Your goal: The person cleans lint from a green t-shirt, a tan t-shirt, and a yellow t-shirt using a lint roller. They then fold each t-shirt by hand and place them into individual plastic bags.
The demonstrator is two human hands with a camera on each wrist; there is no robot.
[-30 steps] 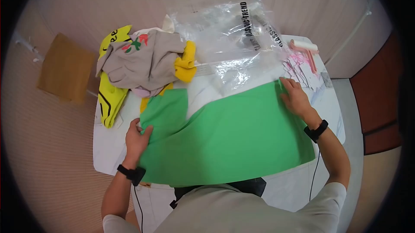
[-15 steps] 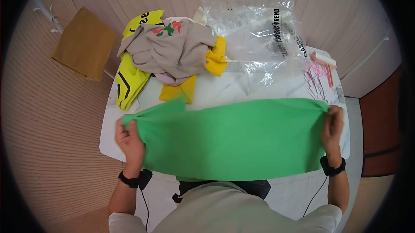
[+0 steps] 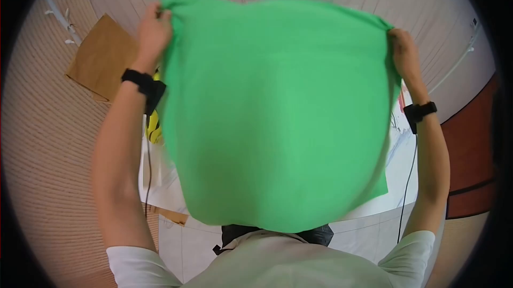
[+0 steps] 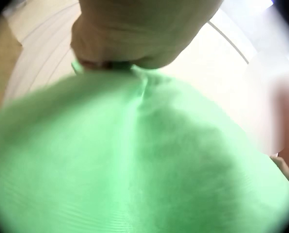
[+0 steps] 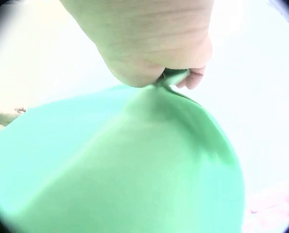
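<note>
A large green garment (image 3: 278, 117) hangs spread and raised in front of my body, blurred with motion and hiding most of the table. My left hand (image 3: 155, 36) grips its upper left corner. At the upper right corner, my right hand (image 3: 406, 55) pinches the cloth, which gathers into a fold at the fingers. In the left wrist view the garment (image 4: 120, 145) drops away below the curled left hand (image 4: 139, 34). The right wrist view shows a bunched bit of cloth between the thumb and fingers of the right hand (image 5: 154, 43).
Parts of a white table (image 3: 398, 165) show around the garment. A yellow cloth with black marks (image 3: 153, 127) peeks out at the left. A brown paper bag (image 3: 101, 55) is beyond the table's left side. Cables (image 3: 408, 186) run down from both wrist bands.
Both hands took hold of the garment's corners and lifted it up and away from my body. It lay flat on the table before. Now it hangs billowing and covers the clothes pile and plastic bag.
</note>
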